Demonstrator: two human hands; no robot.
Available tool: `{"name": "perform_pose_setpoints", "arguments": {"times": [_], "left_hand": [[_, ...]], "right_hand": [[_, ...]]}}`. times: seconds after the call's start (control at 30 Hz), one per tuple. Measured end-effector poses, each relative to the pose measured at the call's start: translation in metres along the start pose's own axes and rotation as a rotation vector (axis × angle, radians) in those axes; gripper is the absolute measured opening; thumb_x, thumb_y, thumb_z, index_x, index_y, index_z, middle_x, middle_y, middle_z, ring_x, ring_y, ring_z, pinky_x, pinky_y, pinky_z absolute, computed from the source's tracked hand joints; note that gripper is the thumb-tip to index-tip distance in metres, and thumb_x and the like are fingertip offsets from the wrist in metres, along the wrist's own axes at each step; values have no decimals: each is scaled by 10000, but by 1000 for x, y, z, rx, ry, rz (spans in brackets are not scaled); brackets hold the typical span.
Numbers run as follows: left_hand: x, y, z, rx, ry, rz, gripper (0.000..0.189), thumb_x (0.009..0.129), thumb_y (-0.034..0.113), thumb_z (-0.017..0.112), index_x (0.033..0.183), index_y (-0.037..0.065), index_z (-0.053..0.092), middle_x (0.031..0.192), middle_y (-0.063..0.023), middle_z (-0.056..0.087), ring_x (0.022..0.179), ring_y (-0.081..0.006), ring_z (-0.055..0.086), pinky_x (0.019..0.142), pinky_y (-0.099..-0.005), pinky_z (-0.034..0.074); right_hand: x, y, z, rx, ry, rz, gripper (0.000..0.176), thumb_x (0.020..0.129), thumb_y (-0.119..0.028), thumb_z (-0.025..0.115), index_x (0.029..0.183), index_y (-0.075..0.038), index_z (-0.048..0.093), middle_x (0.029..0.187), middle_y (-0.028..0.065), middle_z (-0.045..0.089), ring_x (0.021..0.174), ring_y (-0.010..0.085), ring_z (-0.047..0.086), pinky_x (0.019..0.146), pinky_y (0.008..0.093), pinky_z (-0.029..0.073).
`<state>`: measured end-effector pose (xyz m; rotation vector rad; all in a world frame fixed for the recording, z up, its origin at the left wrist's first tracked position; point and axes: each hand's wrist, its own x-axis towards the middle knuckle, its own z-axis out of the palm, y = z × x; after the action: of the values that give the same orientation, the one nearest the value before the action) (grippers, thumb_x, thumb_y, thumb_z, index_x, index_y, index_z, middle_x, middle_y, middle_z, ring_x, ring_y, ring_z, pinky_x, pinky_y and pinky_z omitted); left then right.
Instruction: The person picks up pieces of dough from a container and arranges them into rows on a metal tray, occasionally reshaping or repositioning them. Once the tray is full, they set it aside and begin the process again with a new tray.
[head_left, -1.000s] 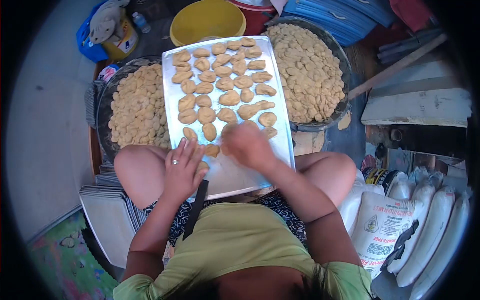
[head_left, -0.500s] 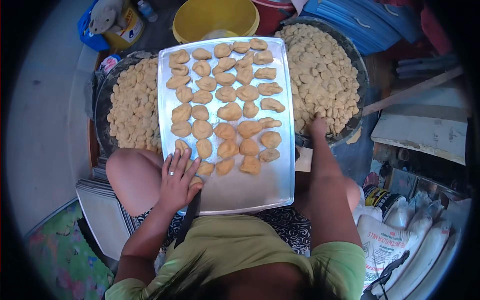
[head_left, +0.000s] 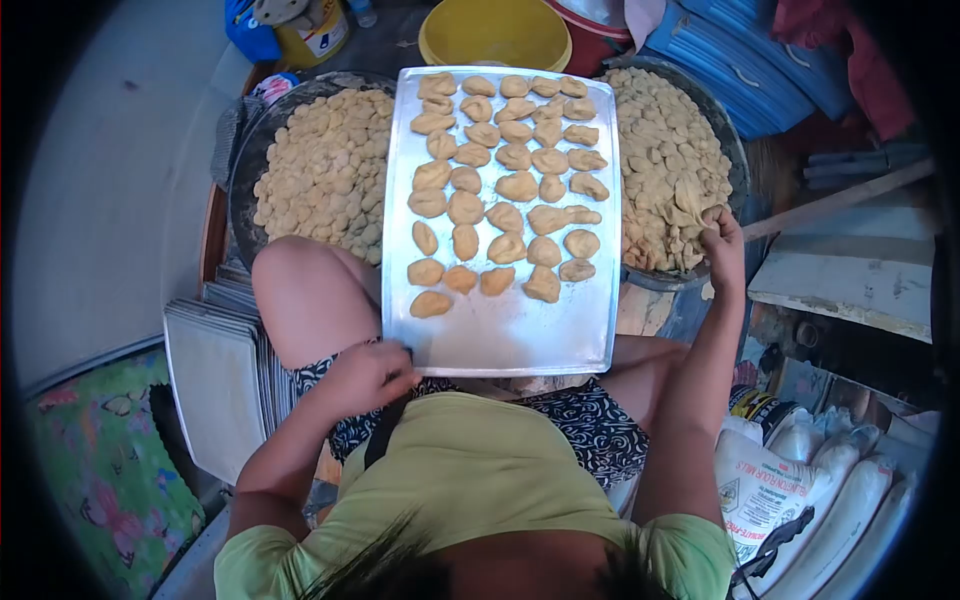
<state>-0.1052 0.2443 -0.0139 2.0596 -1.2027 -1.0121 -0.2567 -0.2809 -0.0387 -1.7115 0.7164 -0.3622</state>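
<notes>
A metal baking tray (head_left: 500, 345) lies across my lap, bearing rows of lumpy tan dough pieces (head_left: 517, 186). My left hand (head_left: 370, 380) is at the tray's lower left corner, its fingers curled and smeared by motion; I cannot tell whether it holds anything. At the front edge of the right-hand basin (head_left: 742, 165), my right hand (head_left: 722, 240) pinches some dough (head_left: 690, 205), which stretches up from the heap toward the fingers. This basin is filled with a mound of soft dough lumps.
To the left stands another dark basin (head_left: 240, 205) heaped with dough lumps. A yellow tub (head_left: 495, 35) is behind the tray. Flat trays (head_left: 215, 370) are stacked by my left knee. Flour sacks (head_left: 765, 490) lie at the lower right, and a wooden stick (head_left: 840, 200) reaches toward the right basin.
My left hand has come off the dough pieces and drawn back to the tray's lower left corner. My right hand has pulled back at the basin's edge, stretching dough. The view has shifted left.
</notes>
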Motion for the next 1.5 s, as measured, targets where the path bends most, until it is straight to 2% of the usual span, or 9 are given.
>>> {"name": "perform_pose_setpoints", "arguments": {"times": [0.13, 0.3, 0.5, 0.6, 0.73, 0.87, 1.0, 1.3, 1.5], "left_hand": [[19, 15, -1, 6, 341, 107, 282, 813, 182, 702, 1053, 54, 627, 1022, -144, 603, 940, -305, 598, 770, -362, 484], [50, 27, 33, -513, 341, 159, 492, 799, 165, 727, 1232, 59, 518, 1191, -160, 524, 1106, -323, 527, 914, -395, 447], [54, 14, 62, -224, 313, 130, 477, 767, 123, 736, 1191, 69, 524, 1200, -160, 513, 1144, -347, 510, 977, -408, 419], [52, 6, 65, -117, 390, 182, 453, 753, 107, 724, 1161, 65, 532, 1217, -164, 504, 1148, -354, 505, 985, -412, 416], [44, 18, 59, 82, 470, 203, 432, 756, 108, 711, 1152, 68, 543, 1249, -163, 487, 1151, -372, 494, 988, -422, 416], [38, 13, 66, 375, 416, 316, 397, 787, 133, 712, 1154, 85, 568, 1281, -158, 473, 1135, -377, 497, 978, -421, 431], [40, -11, 73, 213, 280, 329, 396, 800, 149, 710, 1170, 101, 580, 1311, -153, 465, 1116, -361, 507, 950, -408, 456], [50, 15, 55, 285, 235, 105, 548, 749, 96, 694, 1267, 95, 514, 1366, -131, 457, 1164, -325, 528, 948, -414, 479], [48, 23, 57, 282, 303, 15, 609, 747, 108, 689, 1317, 104, 478, 1369, -110, 447, 1073, -332, 583, 878, -412, 513]], "right_hand": [[-66, -78, 57, -40, -303, -252, 227, 632, 48, 519, 833, -54, 543, 864, 2, 513, 826, 130, 498, 740, 251, 398], [-123, -71, 177, -74, -688, -302, 244, 669, 9, 611, 905, -42, 578, 946, 82, 561, 910, 218, 557, 828, 323, 443], [-159, -28, 224, -248, -505, -245, 295, 695, -6, 702, 970, -32, 597, 968, 112, 608, 921, 204, 619, 801, 367, 498], [-148, -35, 208, 78, -468, 255, 247, 775, -22, 699, 1002, 4, 602, 898, 90, 652, 787, 164, 629, 708, 310, 515], [-146, -37, 207, 95, -430, 265, 237, 801, -41, 679, 1018, 18, 604, 881, 81, 652, 775, 173, 630, 693, 320, 519], [-149, -31, 241, -417, -195, -168, 211, 792, -156, 687, 958, -51, 607, 972, 162, 649, 858, 355, 641, 729, 384, 519], [-150, -30, 251, -469, -254, -283, 297, 750, -129, 735, 1008, -39, 618, 952, 155, 619, 913, 294, 639, 789, 362, 501], [-165, -33, 223, -404, -436, -102, 362, 726, -78, 716, 1036, -45, 533, 924, 182, 624, 898, 387, 628, 761, 422, 502], [-155, -17, 213, -267, -200, -60, 267, 755, -66, 746, 960, -33, 579, 968, 178, 641, 854, 300, 644, 755, 365, 502]]}}
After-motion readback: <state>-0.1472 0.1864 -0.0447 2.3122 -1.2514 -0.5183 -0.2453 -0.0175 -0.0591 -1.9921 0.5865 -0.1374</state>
